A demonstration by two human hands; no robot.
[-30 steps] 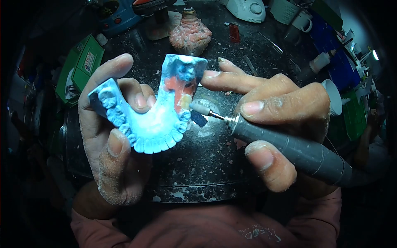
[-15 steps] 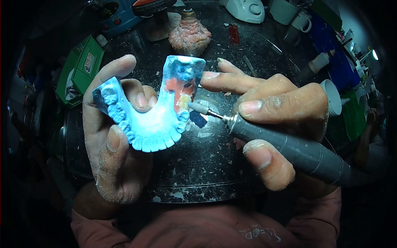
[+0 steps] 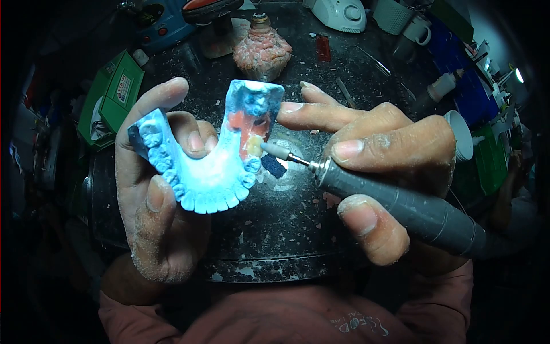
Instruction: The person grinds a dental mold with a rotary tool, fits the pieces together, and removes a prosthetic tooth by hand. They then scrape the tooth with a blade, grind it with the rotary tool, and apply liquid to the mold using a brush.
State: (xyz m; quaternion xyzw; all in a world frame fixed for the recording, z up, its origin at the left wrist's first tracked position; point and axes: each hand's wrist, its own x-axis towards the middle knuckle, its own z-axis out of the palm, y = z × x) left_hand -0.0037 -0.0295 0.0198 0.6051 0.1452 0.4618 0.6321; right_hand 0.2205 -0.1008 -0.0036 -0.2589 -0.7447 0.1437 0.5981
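Note:
A blue-white dental cast, shaped like a horseshoe, is gripped by my left hand at its left side, its front teeth facing me. On its right arm sits a patch of pink wax-like material with one yellowish artificial tooth. My right hand is closed around a dark grey rotary handpiece. The handpiece's pale grey tapered bur points left, its tip right at the yellowish tooth. My right index fingertip reaches the outer edge of the cast. Powder coats my left fingers.
Beneath my hands is a dark, scuffed work table strewn with pinkish flecks. A wax-crusted burner stands behind the cast. Around it are a green box, a white device, a mug, a dropper bottle and a white cup.
The cast has tipped very slightly and its front teeth sit a little lower in view. The bur stays at the yellowish tooth, and both hands keep their grips.

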